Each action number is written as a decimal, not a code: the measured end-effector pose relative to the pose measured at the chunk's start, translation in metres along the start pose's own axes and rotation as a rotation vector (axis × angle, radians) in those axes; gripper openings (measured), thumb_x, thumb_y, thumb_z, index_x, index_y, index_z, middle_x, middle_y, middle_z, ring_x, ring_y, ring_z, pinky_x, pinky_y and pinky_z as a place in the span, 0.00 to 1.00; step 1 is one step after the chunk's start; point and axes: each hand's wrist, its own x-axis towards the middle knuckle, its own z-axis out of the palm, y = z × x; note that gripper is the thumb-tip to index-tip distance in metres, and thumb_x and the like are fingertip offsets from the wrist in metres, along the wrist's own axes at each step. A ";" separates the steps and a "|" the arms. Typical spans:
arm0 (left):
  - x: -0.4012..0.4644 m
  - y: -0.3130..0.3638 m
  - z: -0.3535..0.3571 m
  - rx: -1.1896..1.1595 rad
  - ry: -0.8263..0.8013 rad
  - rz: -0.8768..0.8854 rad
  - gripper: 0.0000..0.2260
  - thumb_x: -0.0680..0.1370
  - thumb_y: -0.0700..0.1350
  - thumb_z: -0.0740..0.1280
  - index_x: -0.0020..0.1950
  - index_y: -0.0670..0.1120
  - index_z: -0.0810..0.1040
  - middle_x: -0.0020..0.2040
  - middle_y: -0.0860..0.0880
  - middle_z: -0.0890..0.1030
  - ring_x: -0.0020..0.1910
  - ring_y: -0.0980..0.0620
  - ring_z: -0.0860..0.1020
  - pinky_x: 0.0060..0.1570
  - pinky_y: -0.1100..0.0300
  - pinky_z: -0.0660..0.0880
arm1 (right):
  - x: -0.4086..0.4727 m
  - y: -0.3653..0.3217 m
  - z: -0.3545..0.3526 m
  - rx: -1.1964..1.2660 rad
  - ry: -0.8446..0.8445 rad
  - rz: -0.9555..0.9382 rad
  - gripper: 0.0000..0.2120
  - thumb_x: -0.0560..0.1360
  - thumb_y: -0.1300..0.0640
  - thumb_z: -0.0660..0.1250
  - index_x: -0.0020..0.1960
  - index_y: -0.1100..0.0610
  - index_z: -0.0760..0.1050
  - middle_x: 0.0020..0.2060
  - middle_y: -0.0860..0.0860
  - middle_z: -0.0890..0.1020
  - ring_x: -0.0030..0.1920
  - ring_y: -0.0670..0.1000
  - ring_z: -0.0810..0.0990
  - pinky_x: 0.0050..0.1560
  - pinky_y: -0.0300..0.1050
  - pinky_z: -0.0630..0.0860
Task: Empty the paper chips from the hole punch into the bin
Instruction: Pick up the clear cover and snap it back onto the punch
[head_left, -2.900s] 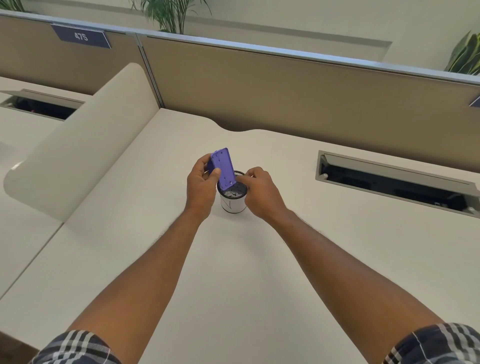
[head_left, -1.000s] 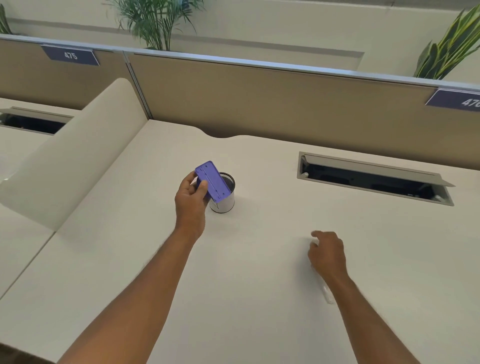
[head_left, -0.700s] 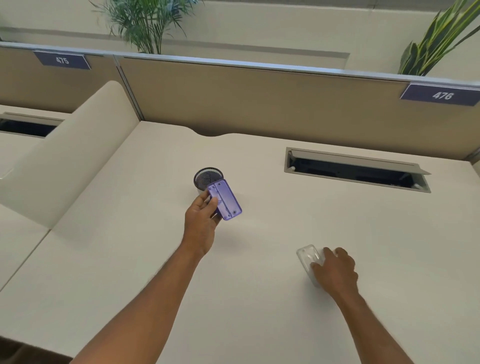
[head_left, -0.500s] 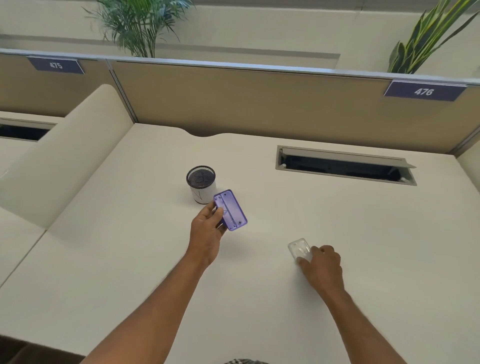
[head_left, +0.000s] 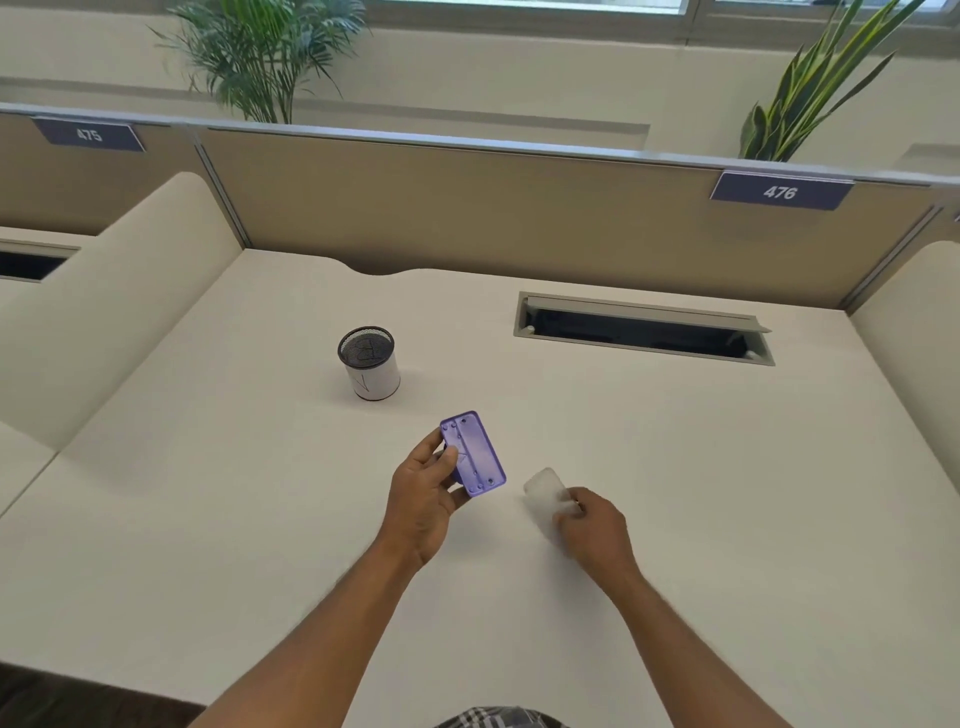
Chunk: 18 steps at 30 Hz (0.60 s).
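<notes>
My left hand (head_left: 426, 493) grips the purple hole punch (head_left: 475, 460) above the desk, its flat underside with small holes turned up toward me. My right hand (head_left: 589, 525) holds a translucent white tray cover (head_left: 543, 488) just right of the punch, a small gap between the two. The bin (head_left: 370, 364), a small white cylinder with a black mesh rim, stands upright on the desk beyond and left of both hands. Dark mesh shows inside it; any paper chips are too small to make out.
The cream desk (head_left: 260, 519) ends at a tan partition (head_left: 467, 208) behind. An open cable slot (head_left: 644, 330) is cut into the desk at the back right. Curved cream dividers (head_left: 104, 291) stand at the left and right sides. Plants rise behind the partition.
My left hand has drawn the punch away from over the bin, back toward me. My right hand left the bin, picked up the translucent cover from the desk and brought it near the punch.
</notes>
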 end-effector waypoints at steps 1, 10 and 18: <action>-0.002 -0.003 0.003 -0.003 -0.007 -0.002 0.14 0.81 0.39 0.66 0.66 0.48 0.79 0.59 0.44 0.84 0.49 0.45 0.82 0.44 0.52 0.81 | -0.004 -0.004 -0.005 0.129 0.005 -0.015 0.11 0.73 0.58 0.66 0.53 0.49 0.82 0.43 0.50 0.85 0.43 0.54 0.84 0.48 0.56 0.83; -0.019 -0.028 0.044 0.011 -0.098 0.032 0.14 0.81 0.41 0.67 0.65 0.51 0.80 0.63 0.45 0.83 0.58 0.42 0.82 0.54 0.45 0.80 | -0.036 -0.056 -0.031 0.168 0.051 -0.505 0.18 0.81 0.56 0.62 0.68 0.42 0.75 0.56 0.25 0.77 0.55 0.30 0.78 0.52 0.27 0.74; -0.026 -0.033 0.066 -0.036 -0.151 0.037 0.14 0.83 0.40 0.64 0.68 0.46 0.78 0.65 0.43 0.81 0.62 0.41 0.80 0.55 0.47 0.80 | -0.045 -0.052 -0.024 -0.203 0.072 -0.775 0.22 0.83 0.57 0.58 0.77 0.50 0.64 0.75 0.50 0.68 0.74 0.49 0.66 0.70 0.31 0.61</action>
